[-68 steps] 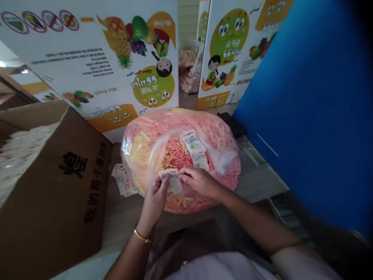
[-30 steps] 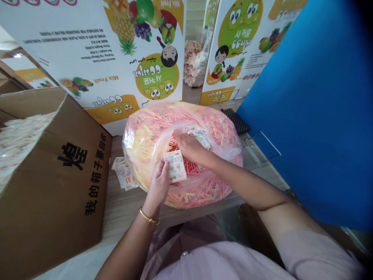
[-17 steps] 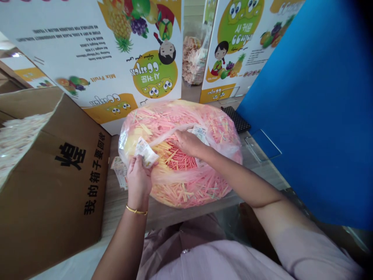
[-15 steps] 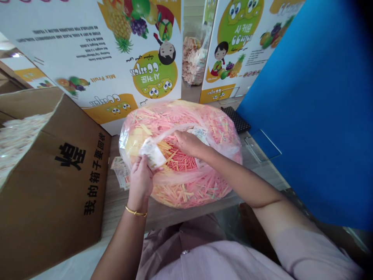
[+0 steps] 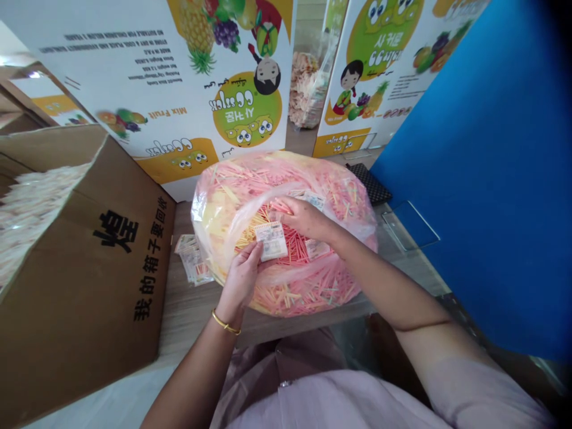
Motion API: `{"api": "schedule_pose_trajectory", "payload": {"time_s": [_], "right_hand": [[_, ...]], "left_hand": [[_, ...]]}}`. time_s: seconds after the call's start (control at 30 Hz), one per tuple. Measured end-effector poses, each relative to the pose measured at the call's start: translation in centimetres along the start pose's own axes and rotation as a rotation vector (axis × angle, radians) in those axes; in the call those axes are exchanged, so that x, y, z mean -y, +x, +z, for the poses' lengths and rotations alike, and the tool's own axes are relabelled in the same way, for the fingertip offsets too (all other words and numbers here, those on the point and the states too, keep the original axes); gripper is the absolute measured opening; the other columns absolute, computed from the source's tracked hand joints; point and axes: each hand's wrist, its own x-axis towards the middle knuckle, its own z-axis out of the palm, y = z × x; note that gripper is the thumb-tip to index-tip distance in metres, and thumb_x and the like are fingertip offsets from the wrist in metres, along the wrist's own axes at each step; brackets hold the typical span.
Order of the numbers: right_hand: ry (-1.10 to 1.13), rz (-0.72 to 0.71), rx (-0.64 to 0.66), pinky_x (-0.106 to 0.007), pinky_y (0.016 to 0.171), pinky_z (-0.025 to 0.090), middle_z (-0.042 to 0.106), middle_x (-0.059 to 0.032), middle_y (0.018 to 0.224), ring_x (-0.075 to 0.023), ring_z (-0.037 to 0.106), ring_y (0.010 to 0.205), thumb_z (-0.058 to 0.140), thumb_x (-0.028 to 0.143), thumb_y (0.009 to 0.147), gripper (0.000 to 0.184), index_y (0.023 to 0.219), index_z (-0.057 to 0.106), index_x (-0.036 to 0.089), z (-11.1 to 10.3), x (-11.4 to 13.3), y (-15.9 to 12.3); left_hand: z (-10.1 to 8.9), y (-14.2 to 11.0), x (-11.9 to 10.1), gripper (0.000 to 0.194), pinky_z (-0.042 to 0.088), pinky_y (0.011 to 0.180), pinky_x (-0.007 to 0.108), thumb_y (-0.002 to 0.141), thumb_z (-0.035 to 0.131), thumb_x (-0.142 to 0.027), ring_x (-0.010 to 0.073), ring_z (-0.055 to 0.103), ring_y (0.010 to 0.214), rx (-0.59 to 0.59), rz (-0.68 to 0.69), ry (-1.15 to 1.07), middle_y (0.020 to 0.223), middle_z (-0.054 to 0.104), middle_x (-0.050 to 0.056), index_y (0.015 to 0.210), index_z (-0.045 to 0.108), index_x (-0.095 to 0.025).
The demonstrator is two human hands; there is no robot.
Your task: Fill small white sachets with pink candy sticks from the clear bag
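Over on the left, a brown cardboard carton (image 5: 75, 280) is standing open, with pale loose strips (image 5: 31, 220) heaped inside. Just beside it, a small stack of printed sachets (image 5: 192, 260) is lying on the desk (image 5: 179, 316). Moving right, the left hand (image 5: 240, 279), a gold bangle (image 5: 226, 326) at its wrist, is clenching a printed sachet (image 5: 271, 241) between thumb and fingers. That sachet is hanging over the mouth of a clear plastic bag (image 5: 214, 208) of pink and yellow sticks (image 5: 295, 244), its long edge running nearly level across the view. The left hand is the nearer; the right hand (image 5: 306, 217) is just beside it, curling down among the sticks by more sachets (image 5: 308, 198). Is that grip closing on anything? I can't tell. Far right, a blue panel (image 5: 469, 179) is standing.
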Motion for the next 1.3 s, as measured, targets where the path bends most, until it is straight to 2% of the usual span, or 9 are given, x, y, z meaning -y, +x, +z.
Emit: {"api": "schedule_pose_trajectory", "payload": {"time_s": [0.1,0.3,0.53,0.73,0.97,1.07,1.13,1.23,1.3], "right_hand": [[-0.084,-0.026,0.166,-0.032,0.09,0.049,0.075,-0.0048,0.105,-0.0222,0.069,0.1,0.062,0.042,0.095,0.023,0.103,0.069,0.021,-0.1,0.5,-0.5],[-0.185,-0.047,0.129,-0.028,0.084,0.046,0.077,-0.0034,0.107,-0.0204,0.069,0.101,0.057,0.036,0.099,0.021,0.106,0.07,0.022,0.2,0.9,-0.6],[-0.257,-0.024,-0.174,-0.031,0.08,0.045,0.077,-0.0058,0.107,-0.0225,0.07,0.095,0.055,0.037,0.101,0.025,0.117,0.066,0.022,-0.9,3.0,-2.3],[-0.293,-0.057,-0.04,-0.03,0.082,0.046,0.075,-0.005,0.123,-0.0212,0.072,0.095,0.059,0.034,0.098,0.028,0.124,0.061,0.023,-0.1,3.8,-4.3],[-0.438,0.035,0.061,-0.03,0.074,0.042,0.077,-0.0058,0.103,-0.0235,0.071,0.088,0.06,0.033,0.098,0.023,0.119,0.063,0.022,0.9,3.0,-3.6],[-0.297,0.008,0.116,-0.03,0.071,0.041,0.071,-0.0037,0.089,-0.0215,0.066,0.082,0.059,0.035,0.097,0.015,0.1,0.064,0.021,0.3,2.4,-3.3],[-0.04,-0.02,0.083,-0.029,0.068,0.043,0.062,-0.0004,0.076,-0.0173,0.06,0.072,0.055,0.044,0.099,0.025,0.089,0.06,0.022,-0.2,2.2,-3.0],[0.395,-0.016,-0.101,-0.027,0.058,0.042,0.039,0.0055,0.06,-0.0124,0.041,0.052,0.035,0.067,0.103,0.05,0.077,0.046,0.025,-0.7,2.5,-2.3],[0.504,-0.003,-0.212,-0.027,0.055,0.041,0.032,0.0065,0.059,-0.0116,0.036,0.049,0.027,0.076,0.1,0.058,0.075,0.039,0.026,-0.8,3.0,-1.8]], "left_hand": [[0.3,-0.2,-0.2,0.036,0.062,0.097,0.044,0.077,0.083,-0.046,0.0305,0.071,0.114,-0.001,0.014,-0.011,0.115,0.077,0.01,0.101,0.078,-0.021],[0.5,-0.2,-0.5,0.027,0.062,0.099,0.047,0.079,0.083,-0.036,0.0307,0.068,0.12,0.038,-0.079,-0.102,0.116,0.076,0.011,0.098,0.076,-0.018],[0.3,0.1,0.2,0.038,0.056,0.107,0.045,0.069,0.091,-0.038,0.0236,0.072,0.106,-0.057,0.024,-0.163,0.103,0.078,0.008,0.094,0.079,-0.013],[0.7,0.1,0.3,0.033,0.054,0.106,0.041,0.068,0.092,-0.036,0.0193,0.072,0.099,-0.075,0.088,-0.147,0.099,0.078,0.005,0.089,0.079,-0.015],[0.8,-0.3,0.2,0.033,0.051,0.112,0.044,0.075,0.087,-0.039,0.0243,0.072,0.112,-0.036,0.118,-0.11,0.109,0.079,0.009,0.097,0.08,-0.016],[1.0,-0.6,0.2,0.038,0.049,0.114,0.046,0.078,0.085,-0.044,0.0281,0.068,0.123,-0.012,0.136,-0.081,0.119,0.078,0.011,0.103,0.081,-0.016],[1.0,-0.7,0.2,0.039,0.049,0.114,0.046,0.075,0.087,-0.045,0.0293,0.068,0.123,-0.021,0.133,-0.08,0.117,0.079,0.011,0.1,0.081,-0.016],[0.9,-0.5,0.3,0.037,0.049,0.114,0.045,0.073,0.089,-0.043,0.0286,0.07,0.12,-0.019,0.108,-0.08,0.113,0.08,0.011,0.096,0.082,-0.016],[0.9,-0.3,0.4,0.036,0.048,0.115,0.043,0.073,0.089,-0.042,0.028,0.07,0.12,0.0,0.088,-0.069,0.113,0.08,0.011,0.097,0.082,-0.016]]}}
